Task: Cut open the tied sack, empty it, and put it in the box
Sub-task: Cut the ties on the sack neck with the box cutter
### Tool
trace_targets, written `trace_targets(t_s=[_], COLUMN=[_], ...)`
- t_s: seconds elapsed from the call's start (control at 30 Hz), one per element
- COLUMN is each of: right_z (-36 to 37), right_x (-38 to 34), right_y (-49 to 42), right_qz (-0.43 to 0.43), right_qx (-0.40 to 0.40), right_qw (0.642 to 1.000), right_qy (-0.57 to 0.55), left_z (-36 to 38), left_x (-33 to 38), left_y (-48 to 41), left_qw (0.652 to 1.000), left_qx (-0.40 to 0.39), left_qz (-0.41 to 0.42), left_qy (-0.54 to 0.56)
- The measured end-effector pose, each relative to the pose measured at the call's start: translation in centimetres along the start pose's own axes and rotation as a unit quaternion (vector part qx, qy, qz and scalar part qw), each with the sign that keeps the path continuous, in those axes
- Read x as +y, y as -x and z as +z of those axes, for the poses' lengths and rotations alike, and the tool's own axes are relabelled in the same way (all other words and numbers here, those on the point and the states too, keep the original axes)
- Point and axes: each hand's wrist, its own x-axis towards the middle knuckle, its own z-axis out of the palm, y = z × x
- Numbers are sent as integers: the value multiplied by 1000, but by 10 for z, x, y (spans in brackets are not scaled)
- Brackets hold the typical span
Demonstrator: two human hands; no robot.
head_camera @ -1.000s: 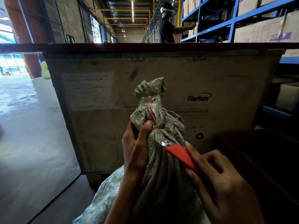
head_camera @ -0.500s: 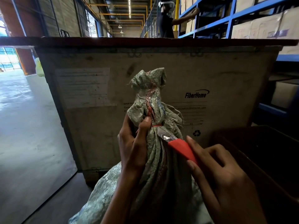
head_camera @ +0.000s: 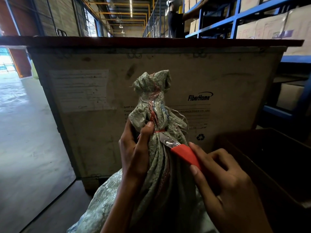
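A grey-green woven sack [head_camera: 161, 169] stands upright in front of me, its neck bunched and bound with a red tie [head_camera: 159, 131] and clear tape. My left hand [head_camera: 134, 152] grips the neck just under the tie, thumb pressed beside it. My right hand [head_camera: 223, 182] holds a red-handled utility knife [head_camera: 185, 154]; the blade tip touches the sack neck just below the red tie. Behind the sack stands a large cardboard box [head_camera: 227, 78] printed "FiberHome", its inside hidden from here.
A dark brown open box [head_camera: 269, 157] sits at my right. Blue shelving [head_camera: 235, 19] loaded with cartons runs along the right, where another person [head_camera: 175, 21] reaches into a shelf. Concrete floor [head_camera: 25, 132] stretches to the left.
The blade has edged up the sack neck closer to the red tie. My view has shifted slightly; both hands keep their grips.
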Motion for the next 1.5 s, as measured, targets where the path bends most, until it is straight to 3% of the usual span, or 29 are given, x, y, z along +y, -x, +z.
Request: trace_targets(t_s=[0.43,0.73,1.0,1.5], right_z=[3,1,2,5], right_x=[8,15,20,13], right_y=[0,-3,-2,1], right_qz=[-19,-54,-53,-32], right_qx=[59,77,86,126], right_qw=[997,992,993,988], right_qy=[37,80,56,82], left_z=[7,7,15,31], left_x=[3,4,10,10], left_y=[4,3,7,20], left_qw=[1000,998,998,992], left_qx=[-2,16,14,98], left_qz=[-2,-48,-64,-76], left_qy=[-8,-34,-8,-13])
